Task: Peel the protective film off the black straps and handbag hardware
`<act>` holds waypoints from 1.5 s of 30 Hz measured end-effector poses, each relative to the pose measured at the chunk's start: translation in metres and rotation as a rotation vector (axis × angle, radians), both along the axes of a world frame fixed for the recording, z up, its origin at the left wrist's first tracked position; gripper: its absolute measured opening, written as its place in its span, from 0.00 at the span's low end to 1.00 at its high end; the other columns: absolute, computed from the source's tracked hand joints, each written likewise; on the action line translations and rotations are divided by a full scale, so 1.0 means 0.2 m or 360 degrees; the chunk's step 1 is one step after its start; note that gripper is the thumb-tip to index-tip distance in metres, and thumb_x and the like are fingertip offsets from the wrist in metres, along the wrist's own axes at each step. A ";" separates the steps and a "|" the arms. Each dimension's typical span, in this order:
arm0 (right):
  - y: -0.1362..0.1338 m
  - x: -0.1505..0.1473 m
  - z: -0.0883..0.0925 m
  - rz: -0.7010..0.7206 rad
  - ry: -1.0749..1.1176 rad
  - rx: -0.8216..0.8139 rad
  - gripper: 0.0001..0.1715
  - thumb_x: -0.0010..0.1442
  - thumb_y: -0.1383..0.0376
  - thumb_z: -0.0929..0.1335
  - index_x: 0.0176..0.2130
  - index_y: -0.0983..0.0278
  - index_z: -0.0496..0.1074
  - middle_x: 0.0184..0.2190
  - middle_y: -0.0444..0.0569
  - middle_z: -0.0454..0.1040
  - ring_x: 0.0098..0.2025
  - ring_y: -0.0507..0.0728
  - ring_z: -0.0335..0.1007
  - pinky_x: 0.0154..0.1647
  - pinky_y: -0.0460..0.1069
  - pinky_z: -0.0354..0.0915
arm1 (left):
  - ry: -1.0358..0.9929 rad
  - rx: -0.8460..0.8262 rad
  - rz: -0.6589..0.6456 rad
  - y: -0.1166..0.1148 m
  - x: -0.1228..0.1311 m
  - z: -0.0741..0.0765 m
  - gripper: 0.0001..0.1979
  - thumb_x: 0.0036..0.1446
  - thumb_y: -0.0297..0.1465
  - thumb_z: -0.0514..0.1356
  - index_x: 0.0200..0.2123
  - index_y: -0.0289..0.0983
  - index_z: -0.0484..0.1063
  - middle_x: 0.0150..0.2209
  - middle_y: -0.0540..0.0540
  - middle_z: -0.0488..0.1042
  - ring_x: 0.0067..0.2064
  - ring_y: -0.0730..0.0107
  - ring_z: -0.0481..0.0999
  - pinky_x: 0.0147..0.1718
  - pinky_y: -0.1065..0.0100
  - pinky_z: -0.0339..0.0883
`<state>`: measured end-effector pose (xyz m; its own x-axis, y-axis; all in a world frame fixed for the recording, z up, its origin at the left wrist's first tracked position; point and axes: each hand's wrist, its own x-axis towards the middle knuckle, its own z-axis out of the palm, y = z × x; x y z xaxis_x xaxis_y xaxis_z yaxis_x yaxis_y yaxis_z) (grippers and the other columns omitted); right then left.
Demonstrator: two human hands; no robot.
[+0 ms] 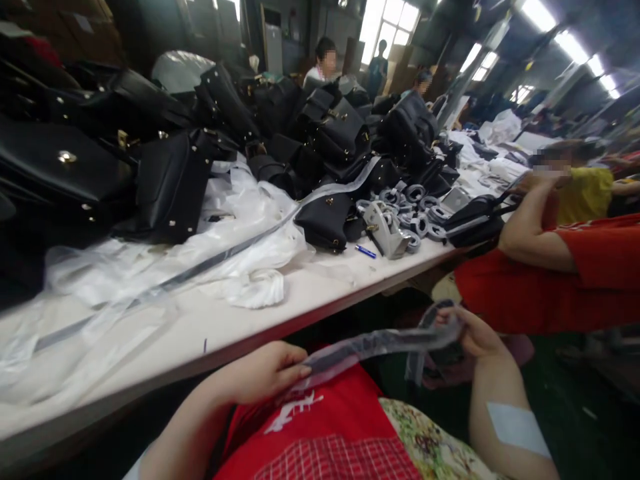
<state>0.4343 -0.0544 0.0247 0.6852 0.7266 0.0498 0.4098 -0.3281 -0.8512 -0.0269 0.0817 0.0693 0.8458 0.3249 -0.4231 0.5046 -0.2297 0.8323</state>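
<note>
Beyond both hands, the white tabletop [320,283] carries black bags [170,183] and loose plastic. Below its edge a plastic-wrapped strap [373,343] spans between the hands (slightly sagging): left hand [267,370] pinches one end, right hand [473,333] grips the other.
</note>
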 end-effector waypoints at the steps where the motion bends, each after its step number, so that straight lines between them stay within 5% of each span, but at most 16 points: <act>1: 0.00 -0.07 -0.04 0.0011 -0.0053 -0.0109 0.27 0.55 0.46 0.65 0.26 0.66 0.78 0.26 0.55 0.79 0.29 0.59 0.76 0.36 0.53 0.72 | 0.0001 0.0067 0.0010 0.00 0.03 -0.02 0.20 0.61 0.47 0.50 0.26 0.38 0.67 0.25 0.52 0.65 0.27 0.72 0.61 0.25 0.71 0.54; 4: 0.08 -0.36 -0.11 0.0119 -0.0152 -0.0125 0.24 0.55 0.51 0.68 0.36 0.69 0.78 0.35 0.56 0.80 0.39 0.58 0.76 0.45 0.51 0.70 | -0.0008 0.0239 0.0036 -0.03 0.13 -0.09 0.17 0.61 0.41 0.51 0.27 0.38 0.70 0.25 0.51 0.71 0.26 0.71 0.65 0.25 0.71 0.55; 8: 0.21 -0.87 -0.10 0.1190 0.0181 -0.0049 0.23 0.64 0.54 0.62 0.52 0.64 0.72 0.50 0.54 0.75 0.51 0.58 0.72 0.53 0.53 0.65 | -0.0112 0.0388 -0.0015 -0.11 0.30 -0.15 0.13 0.61 0.34 0.52 0.29 0.37 0.73 0.28 0.48 0.75 0.27 0.70 0.69 0.26 0.70 0.57; 10: 0.24 -1.03 -0.06 0.1710 0.0191 -0.0229 0.22 0.64 0.55 0.63 0.52 0.63 0.73 0.47 0.52 0.77 0.46 0.58 0.73 0.49 0.51 0.67 | -0.0199 0.0412 -0.0023 -0.13 0.33 -0.16 0.10 0.60 0.31 0.54 0.31 0.36 0.74 0.31 0.46 0.77 0.29 0.70 0.71 0.28 0.71 0.58; 12: 0.26 -1.04 -0.03 0.1904 0.0097 -0.0425 0.18 0.62 0.55 0.65 0.44 0.63 0.77 0.38 0.49 0.79 0.38 0.57 0.74 0.41 0.49 0.67 | -0.0240 0.0363 -0.0009 -0.12 0.29 -0.16 0.08 0.58 0.31 0.56 0.35 0.37 0.75 0.33 0.47 0.78 0.29 0.70 0.71 0.28 0.71 0.59; 16: 0.32 -0.70 -0.01 0.1645 -0.0018 -0.0637 0.19 0.57 0.51 0.70 0.29 0.64 0.78 0.27 0.48 0.77 0.31 0.56 0.72 0.33 0.48 0.64 | -0.0052 0.0174 0.0095 -0.03 0.03 -0.19 0.10 0.55 0.38 0.60 0.36 0.38 0.74 0.30 0.50 0.76 0.28 0.71 0.71 0.27 0.72 0.59; 19: 0.35 -0.36 -0.04 0.1410 -0.0119 -0.0766 0.24 0.54 0.47 0.70 0.29 0.65 0.79 0.28 0.50 0.77 0.32 0.58 0.71 0.35 0.49 0.65 | 0.0123 -0.0261 0.0143 0.01 -0.21 -0.24 0.14 0.58 0.41 0.57 0.29 0.37 0.73 0.24 0.50 0.74 0.26 0.71 0.71 0.28 0.72 0.62; 22: 0.35 -0.21 -0.10 0.1476 -0.0130 -0.1027 0.27 0.55 0.44 0.68 0.32 0.66 0.79 0.31 0.52 0.78 0.36 0.61 0.73 0.40 0.52 0.67 | 0.0135 -0.0689 0.0241 0.00 -0.34 -0.28 0.19 0.58 0.47 0.56 0.29 0.37 0.73 0.20 0.52 0.70 0.23 0.72 0.67 0.26 0.71 0.62; 25: 0.36 -0.38 -0.16 0.1645 -0.0109 -0.1049 0.30 0.53 0.45 0.70 0.44 0.65 0.78 0.44 0.55 0.78 0.47 0.65 0.73 0.51 0.55 0.66 | -0.0028 -0.0888 0.0235 -0.02 -0.32 -0.28 0.21 0.57 0.50 0.57 0.32 0.36 0.73 0.19 0.53 0.66 0.21 0.74 0.63 0.22 0.73 0.58; 29: 0.36 -0.87 -0.20 0.2009 -0.0217 -0.0577 0.45 0.47 0.51 0.75 0.59 0.63 0.65 0.59 0.57 0.67 0.60 0.66 0.63 0.62 0.59 0.57 | -0.0293 -0.1058 0.0187 -0.02 -0.16 -0.24 0.18 0.60 0.46 0.57 0.34 0.35 0.73 0.19 0.54 0.64 0.20 0.76 0.60 0.21 0.73 0.57; 32: 0.36 -1.12 -0.21 0.2142 -0.0082 -0.0470 0.22 0.59 0.60 0.68 0.53 0.63 0.69 0.49 0.53 0.75 0.49 0.59 0.71 0.51 0.53 0.65 | -0.0454 -0.1104 0.0290 0.00 -0.07 -0.20 0.17 0.61 0.43 0.57 0.35 0.35 0.73 0.20 0.53 0.66 0.20 0.78 0.60 0.21 0.74 0.57; 34: 0.37 -1.14 -0.20 0.1945 -0.0114 -0.0414 0.13 0.62 0.65 0.63 0.47 0.62 0.70 0.42 0.51 0.77 0.43 0.57 0.73 0.46 0.51 0.66 | -0.0507 -0.1163 0.0344 0.02 -0.07 -0.19 0.16 0.61 0.42 0.58 0.37 0.34 0.73 0.22 0.52 0.68 0.20 0.78 0.61 0.21 0.74 0.57; 37: 0.40 -1.03 -0.17 0.1708 -0.0258 -0.0301 0.14 0.60 0.71 0.62 0.44 0.62 0.71 0.41 0.49 0.77 0.42 0.57 0.73 0.46 0.50 0.64 | -0.0460 -0.1268 0.0305 0.03 -0.12 -0.21 0.16 0.60 0.41 0.59 0.38 0.33 0.74 0.21 0.52 0.68 0.19 0.78 0.61 0.20 0.73 0.59; 42: 0.44 -0.86 -0.11 0.1650 -0.0392 -0.0305 0.20 0.54 0.77 0.60 0.41 0.62 0.72 0.39 0.48 0.77 0.42 0.56 0.72 0.45 0.49 0.63 | -0.0311 -0.1453 0.0204 0.02 -0.17 -0.25 0.19 0.62 0.42 0.55 0.32 0.31 0.75 0.13 0.55 0.60 0.14 0.77 0.55 0.17 0.71 0.60; 45: 0.45 -0.87 -0.10 0.1638 -0.0330 -0.0336 0.16 0.57 0.75 0.61 0.41 0.62 0.73 0.38 0.47 0.77 0.41 0.56 0.71 0.43 0.49 0.62 | -0.0489 -0.1522 0.0376 0.04 -0.12 -0.17 0.18 0.62 0.40 0.56 0.29 0.32 0.73 0.12 0.57 0.57 0.13 0.80 0.51 0.17 0.73 0.60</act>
